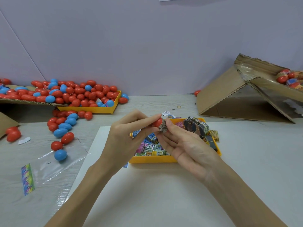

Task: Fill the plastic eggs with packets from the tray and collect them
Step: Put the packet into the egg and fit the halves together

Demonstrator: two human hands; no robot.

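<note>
My left hand [126,135] grips a red egg half [157,122] above the yellow packet tray [152,159]. A printed packet [162,127] sticks out of that half, and the thumb and fingers of my right hand [183,145] pinch it. The tray holds several colourful packets [150,149] and a banded bundle of packets [196,126] at its far right. Red and blue eggs fill a second yellow tray [91,109] at the far left, and loose eggs [64,126] trail from it over the table.
A tilted cardboard box [229,95] at the right holds wrapped eggs [289,78]. Flat cardboard [24,102] lies at the left. A clear plastic bag [54,164] with a printed strip lies front left. A rubber band [179,106] sits behind the packet tray. White paper [147,194] covers the table's front.
</note>
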